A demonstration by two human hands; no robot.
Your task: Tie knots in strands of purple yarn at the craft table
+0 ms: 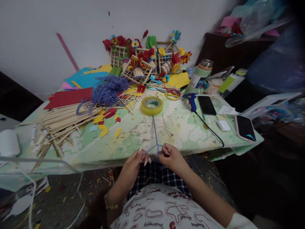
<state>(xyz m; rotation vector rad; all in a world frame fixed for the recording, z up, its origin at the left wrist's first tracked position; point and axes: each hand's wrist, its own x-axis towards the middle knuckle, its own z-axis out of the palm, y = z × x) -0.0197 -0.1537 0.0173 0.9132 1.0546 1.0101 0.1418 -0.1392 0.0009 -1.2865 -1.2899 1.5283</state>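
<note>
Purple yarn (155,130) runs from beneath a roll of yellow tape (162,107) toward me and splits into strands near the table's front edge. My left hand (136,160) pinches one strand that slants off to the left. Closed around the strands on the other side is my right hand (171,156), its fingers curled. Between the hands the strands meet at one point, with a short strand hanging down there. The tape roll lies flat on the table.
A blue glue gun (192,101) with a black cord and a black phone (207,105) lie right of the tape. Thin sticks (69,117) and a purple yarn bundle (108,90) cover the left. Scissors (172,94) lie behind. Stick crafts with paper flowers (138,68) stand at the wall.
</note>
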